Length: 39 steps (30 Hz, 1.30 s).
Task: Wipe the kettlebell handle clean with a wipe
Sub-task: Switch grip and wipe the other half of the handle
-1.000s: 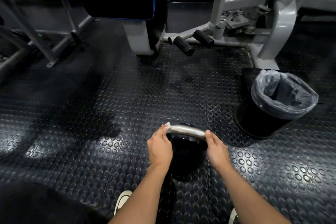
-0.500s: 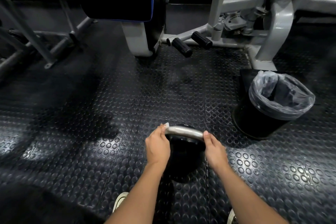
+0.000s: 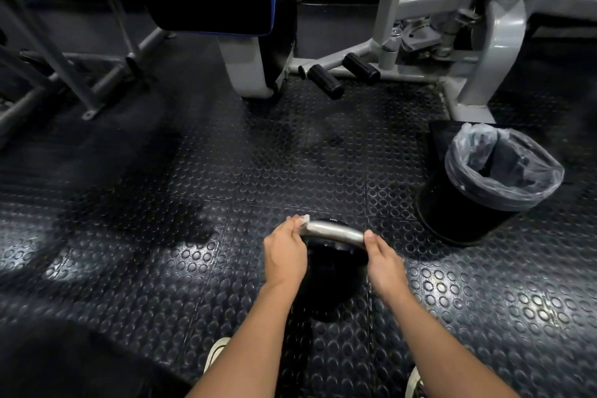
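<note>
Since a second ago little has shifted: the left hand (image 3: 284,252) still pinches the small white wipe (image 3: 304,220) against the silver steel handle (image 3: 334,231) of the black kettlebell (image 3: 329,284), the right hand (image 3: 382,263) gripping its other end, so wiping seems barely advanced.

Black kettlebell (image 3: 329,281) upright on floor — steel handle (image 3: 336,231), white wipe (image 3: 304,220) at left end.
</note>
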Tool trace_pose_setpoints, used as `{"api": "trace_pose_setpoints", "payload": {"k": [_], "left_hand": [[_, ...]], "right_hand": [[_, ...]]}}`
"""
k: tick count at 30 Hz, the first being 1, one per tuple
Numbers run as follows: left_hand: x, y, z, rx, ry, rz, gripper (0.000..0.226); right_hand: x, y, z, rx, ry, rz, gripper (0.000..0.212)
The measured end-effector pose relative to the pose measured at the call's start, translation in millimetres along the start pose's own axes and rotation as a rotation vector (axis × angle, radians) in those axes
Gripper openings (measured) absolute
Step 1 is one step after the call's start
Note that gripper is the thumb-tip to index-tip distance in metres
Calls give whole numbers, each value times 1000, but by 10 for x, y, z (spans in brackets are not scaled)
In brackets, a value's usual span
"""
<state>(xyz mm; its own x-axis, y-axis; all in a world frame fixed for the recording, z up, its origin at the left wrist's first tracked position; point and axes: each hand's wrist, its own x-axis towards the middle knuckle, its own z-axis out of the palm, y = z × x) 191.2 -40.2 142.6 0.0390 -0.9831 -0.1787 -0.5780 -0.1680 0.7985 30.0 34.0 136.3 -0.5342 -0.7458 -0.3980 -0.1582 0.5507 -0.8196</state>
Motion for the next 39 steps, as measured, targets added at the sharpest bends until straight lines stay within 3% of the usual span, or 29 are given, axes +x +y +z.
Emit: {"api": "trace_pose_setpoints", "payload": {"k": [10,28,39], "left_hand": [[73,10,-43,70,-44,-14,36],[42,-80,48,-4,44,-51,36],[0,-66,17,21,43,24,33]], "right_hand": [[0,15,-8,22,-10,-8,54],[21,27,-10,33,-3,-3,54],[0,0,-5,21,-11,-9,54]]}}
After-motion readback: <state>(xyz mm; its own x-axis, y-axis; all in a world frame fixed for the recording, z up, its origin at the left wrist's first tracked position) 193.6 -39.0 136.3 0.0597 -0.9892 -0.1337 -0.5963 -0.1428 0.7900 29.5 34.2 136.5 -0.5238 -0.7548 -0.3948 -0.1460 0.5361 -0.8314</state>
